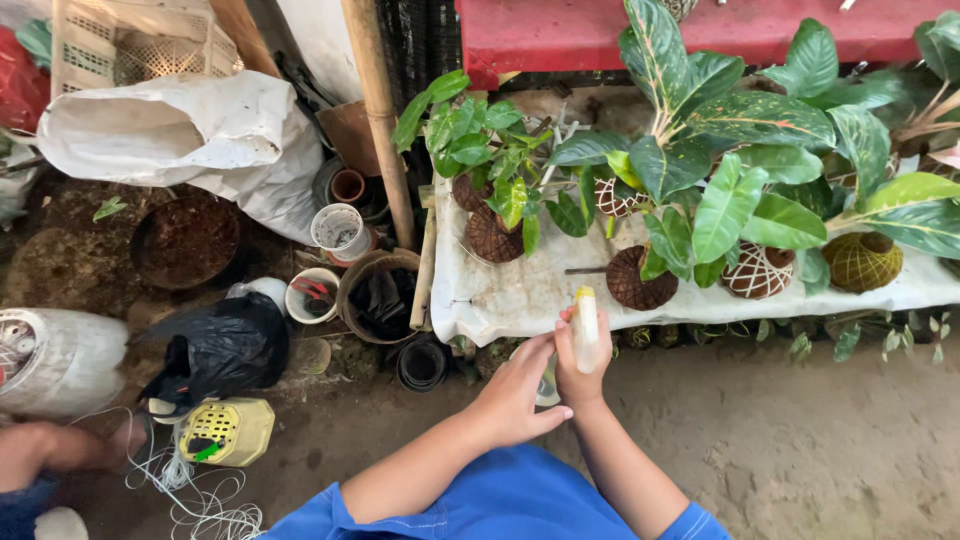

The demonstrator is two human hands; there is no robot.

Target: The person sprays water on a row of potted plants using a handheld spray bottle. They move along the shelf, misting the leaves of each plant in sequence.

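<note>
Head view: right hand point(580, 375) grips a pale spray bottle point(585, 328) upright. Left hand point(515, 395) lies half-open against it, grasping nothing, before moss-ball plants point(640, 275).

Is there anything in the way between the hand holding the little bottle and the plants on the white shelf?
Nothing visible stands between them. The right hand holds the small pale bottle upright just in front of the white shelf. The nearest string-wrapped plant ball sits right behind it. The left hand is beside the bottle, not in front.
</note>
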